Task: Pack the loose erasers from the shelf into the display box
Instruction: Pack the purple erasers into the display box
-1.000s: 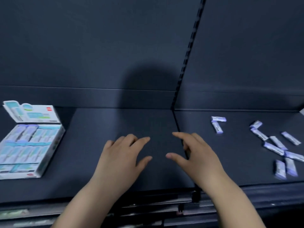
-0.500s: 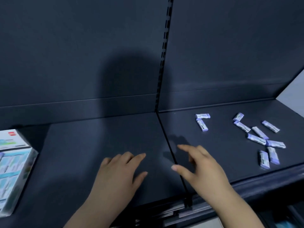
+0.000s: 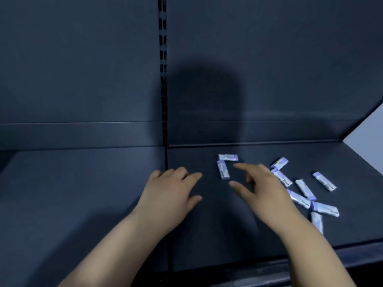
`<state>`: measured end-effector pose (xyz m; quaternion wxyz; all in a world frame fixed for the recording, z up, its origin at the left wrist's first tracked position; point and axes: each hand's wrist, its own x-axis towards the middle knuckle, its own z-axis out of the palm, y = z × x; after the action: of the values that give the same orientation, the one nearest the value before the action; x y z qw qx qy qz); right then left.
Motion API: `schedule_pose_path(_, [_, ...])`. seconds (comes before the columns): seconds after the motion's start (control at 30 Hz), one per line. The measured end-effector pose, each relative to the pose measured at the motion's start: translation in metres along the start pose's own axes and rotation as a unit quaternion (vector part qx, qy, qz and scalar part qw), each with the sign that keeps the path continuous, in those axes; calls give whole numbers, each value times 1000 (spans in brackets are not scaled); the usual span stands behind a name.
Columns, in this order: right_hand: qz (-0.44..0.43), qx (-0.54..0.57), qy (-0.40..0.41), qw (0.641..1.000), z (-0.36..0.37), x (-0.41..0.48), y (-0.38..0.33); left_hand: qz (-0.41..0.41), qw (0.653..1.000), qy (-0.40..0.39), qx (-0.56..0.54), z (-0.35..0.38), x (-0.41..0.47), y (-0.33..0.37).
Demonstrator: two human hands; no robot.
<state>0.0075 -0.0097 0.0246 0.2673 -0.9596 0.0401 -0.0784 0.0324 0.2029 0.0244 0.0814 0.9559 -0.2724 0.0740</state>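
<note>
Several loose erasers in white and purple wrappers lie scattered on the right part of the dark shelf [image 3: 83,193]. Two erasers sit apart from the rest: one lying crosswise [image 3: 228,157] and one lengthwise [image 3: 223,170] just below it. The others form a cluster [image 3: 304,189] further right. My right hand [image 3: 261,189] hovers with fingers spread, its fingertips close to the two separate erasers, holding nothing. My left hand [image 3: 172,193] is flat and open over the shelf near the seam. The display box is out of view.
A slotted upright [image 3: 162,79] divides the dark back panel, and a seam continues it across the shelf. A light wall [image 3: 369,137] bounds the shelf at the right. The shelf's front edge [image 3: 310,264] runs below my forearms.
The view has swung right, so the display box has left the frame on the left. Both hands have moved right and forward, the right one nearing the two separate erasers.
</note>
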Motion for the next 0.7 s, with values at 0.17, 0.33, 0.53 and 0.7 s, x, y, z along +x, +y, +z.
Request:
schedule_pose_path(0.17, [-22, -46, -64, 997, -6, 65, 47, -54, 996, -55, 46, 31, 64, 38])
schedule_pose_path(0.33, [-23, -99, -160, 982, 18, 105, 71, -157, 975, -155, 41, 58, 96, 56])
schedule_pose_path(0.53, [-79, -119, -179, 973, 29, 126, 80, -186, 971, -153, -8, 60, 106, 60])
schedule_pose_path(0.7, [-117, -80, -212, 967, 21, 135, 98, -215, 961, -174, -25, 54, 95, 53])
